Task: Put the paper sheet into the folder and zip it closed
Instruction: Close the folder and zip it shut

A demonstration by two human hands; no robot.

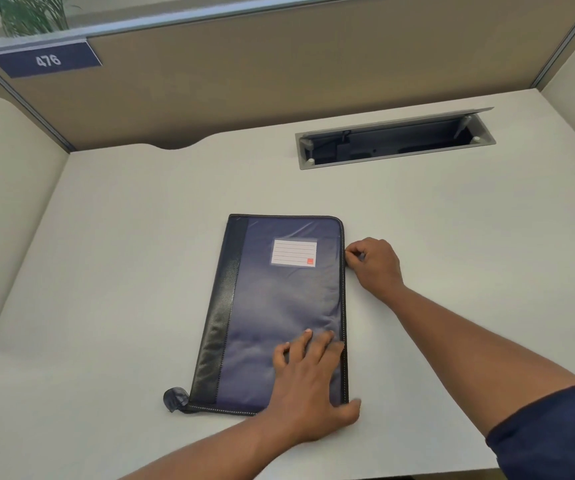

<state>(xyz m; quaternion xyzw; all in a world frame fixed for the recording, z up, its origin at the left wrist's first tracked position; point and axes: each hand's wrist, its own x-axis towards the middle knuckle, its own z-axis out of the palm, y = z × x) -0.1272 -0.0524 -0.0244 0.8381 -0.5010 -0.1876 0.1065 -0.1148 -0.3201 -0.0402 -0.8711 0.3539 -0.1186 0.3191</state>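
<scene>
A dark blue zip folder (272, 299) with a black spine strip and a white label lies flat on the desk, its cover down. My left hand (310, 386) presses flat on its near right corner, fingers spread. At the folder's right edge, near the top, my right hand (372, 263) pinches something small at the zip track, likely the zip pull, which the fingers hide. No paper sheet is visible.
The white desk (123, 254) is walled by beige partitions. An open cable tray slot (395, 140) sits at the back right. A small blue tab (175, 398) sticks out at the folder's near left corner. A sign reading 476 (47, 60) hangs at upper left.
</scene>
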